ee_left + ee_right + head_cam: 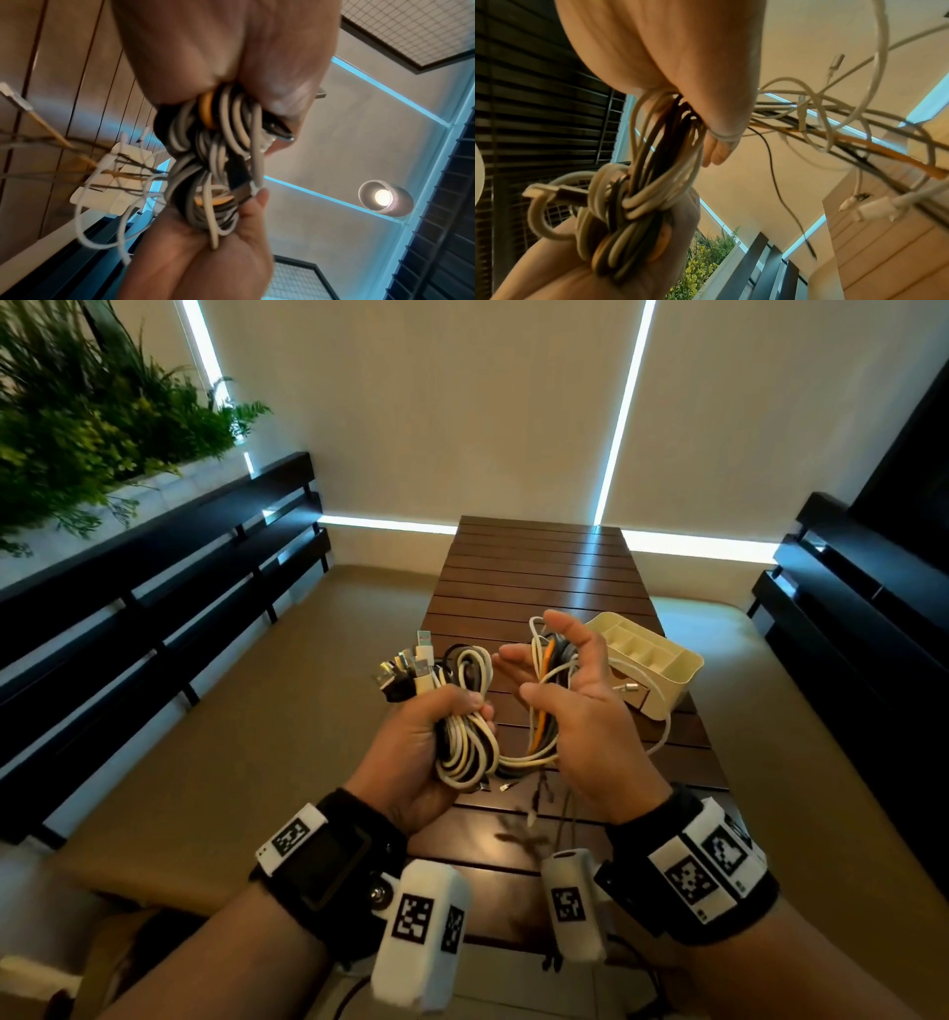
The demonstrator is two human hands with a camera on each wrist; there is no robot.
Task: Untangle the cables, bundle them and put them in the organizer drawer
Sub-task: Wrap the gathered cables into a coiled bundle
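Between the two raised hands hung the cables (513,752) — white, grey, black and one orange. Her left hand (431,747) clenched a coiled bundle (464,737), plugs fanning out past its knuckles. Her right hand (575,711) had strands looped over half-curled fingers (557,621), loose ends trailing below the palm. Just beyond those fingertips sat the cream organizer (662,670) on the slatted table (534,567).
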